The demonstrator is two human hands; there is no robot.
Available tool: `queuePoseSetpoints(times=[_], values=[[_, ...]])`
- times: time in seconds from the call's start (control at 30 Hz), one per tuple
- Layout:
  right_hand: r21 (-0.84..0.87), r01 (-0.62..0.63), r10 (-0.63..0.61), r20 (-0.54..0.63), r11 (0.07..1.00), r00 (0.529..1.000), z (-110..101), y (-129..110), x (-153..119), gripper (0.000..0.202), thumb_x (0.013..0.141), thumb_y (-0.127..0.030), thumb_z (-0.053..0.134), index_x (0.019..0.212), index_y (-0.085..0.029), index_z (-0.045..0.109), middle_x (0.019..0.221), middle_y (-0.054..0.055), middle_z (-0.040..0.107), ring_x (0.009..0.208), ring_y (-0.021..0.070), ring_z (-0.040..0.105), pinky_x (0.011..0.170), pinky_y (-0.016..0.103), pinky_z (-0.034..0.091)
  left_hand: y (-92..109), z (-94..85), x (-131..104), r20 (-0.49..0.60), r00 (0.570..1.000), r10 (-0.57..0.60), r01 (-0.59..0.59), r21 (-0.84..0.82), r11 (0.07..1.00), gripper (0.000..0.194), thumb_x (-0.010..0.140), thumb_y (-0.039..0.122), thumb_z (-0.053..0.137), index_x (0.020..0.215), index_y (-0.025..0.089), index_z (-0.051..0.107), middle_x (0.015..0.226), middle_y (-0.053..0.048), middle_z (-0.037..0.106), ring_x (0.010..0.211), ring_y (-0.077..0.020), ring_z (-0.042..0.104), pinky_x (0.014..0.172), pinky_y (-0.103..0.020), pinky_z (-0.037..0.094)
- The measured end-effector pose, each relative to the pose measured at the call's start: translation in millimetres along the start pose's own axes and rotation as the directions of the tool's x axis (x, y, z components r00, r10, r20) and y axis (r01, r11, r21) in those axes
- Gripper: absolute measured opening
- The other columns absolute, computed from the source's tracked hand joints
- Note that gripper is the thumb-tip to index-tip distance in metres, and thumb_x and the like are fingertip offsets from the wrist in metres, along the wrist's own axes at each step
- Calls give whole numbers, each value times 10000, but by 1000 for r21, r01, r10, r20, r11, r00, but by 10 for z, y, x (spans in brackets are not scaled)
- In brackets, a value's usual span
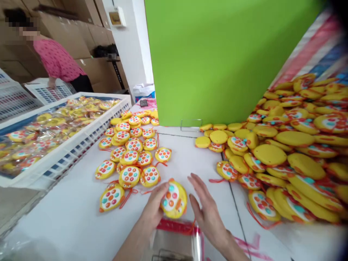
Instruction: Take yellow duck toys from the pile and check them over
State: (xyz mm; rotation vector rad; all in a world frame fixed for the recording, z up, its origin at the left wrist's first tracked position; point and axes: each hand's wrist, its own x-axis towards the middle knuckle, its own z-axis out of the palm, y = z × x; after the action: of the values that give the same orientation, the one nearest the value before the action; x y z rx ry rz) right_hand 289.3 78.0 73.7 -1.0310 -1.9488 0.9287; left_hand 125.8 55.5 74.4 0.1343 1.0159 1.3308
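My left hand (154,206) grips the edge of a yellow duck-shaped toy (174,199), its white belly covered with coloured round buttons facing up. Just right of that toy is my right hand (204,206), fingers stretched out and apart, holding nothing. Below both hands lies a clear plastic bag (176,243) with a red top edge, at the table's near side. Left of the held toy, a group of similar toys (130,176) lies mostly button side up, several with orange cords. On the right rises a large heap of the same toys (270,154), many with plain backs showing.
A white crate (89,141) at left holds toys in clear bags (46,136). A green panel (217,61) stands at the back of the white table (70,217). Beyond the crate a person in a pink top (56,59) touches another basket (50,90), near stacked cartons (62,36).
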Motion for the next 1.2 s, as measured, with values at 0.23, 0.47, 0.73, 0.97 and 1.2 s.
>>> queuePoseSetpoints(times=[0.23, 0.47, 0.73, 0.97, 1.2], values=[[646, -379, 420, 99, 663, 902, 193, -56, -97, 450, 820, -459, 598, 1173, -184, 555, 1034, 83, 650, 816, 190, 613, 647, 290, 528, -98, 132, -80, -47, 986, 159, -152, 125, 980, 353, 679, 363, 746, 935, 150, 629, 863, -49, 704, 772, -194, 664, 654, -258, 508], [553, -392, 441, 48, 736, 896, 78, 28, -84, 491, 812, -467, 598, 1207, -180, 547, 1154, 102, 618, 984, 236, 593, 796, 342, 505, -23, 11, -102, 106, 974, 201, -227, 409, 884, 325, 695, 284, 724, 970, 137, 629, 877, -55, 694, 783, -190, 650, 657, -240, 508], [639, -372, 413, 93, 673, 906, 99, 39, -52, 364, 804, -428, 633, 1040, -153, 601, 929, 65, 666, 811, 187, 611, 700, 288, 508, -227, 14, -195, 142, 965, 219, -255, 336, 907, 445, 785, 367, 650, 1169, 176, 532, 1129, -104, 638, 1016, -240, 615, 846, -315, 511], [687, -338, 402, 73, 644, 913, 186, 66, -112, 301, 833, -401, 613, 1011, -160, 593, 865, 33, 643, 771, 163, 595, 664, 262, 497, -225, -58, -243, 162, 977, 136, -195, 445, 874, 813, 671, 284, 764, 1363, 207, 342, 1224, -107, 586, 1062, -243, 593, 873, -300, 510], [614, -358, 379, 103, 703, 920, 178, 105, -240, 390, 825, -375, 623, 1145, -164, 550, 1001, 70, 654, 894, 210, 609, 788, 317, 511, -205, -41, -205, 136, 990, 47, -103, 435, 895, 630, 691, 352, 740, 1234, 182, 469, 1063, -98, 653, 926, -228, 634, 757, -307, 546]])
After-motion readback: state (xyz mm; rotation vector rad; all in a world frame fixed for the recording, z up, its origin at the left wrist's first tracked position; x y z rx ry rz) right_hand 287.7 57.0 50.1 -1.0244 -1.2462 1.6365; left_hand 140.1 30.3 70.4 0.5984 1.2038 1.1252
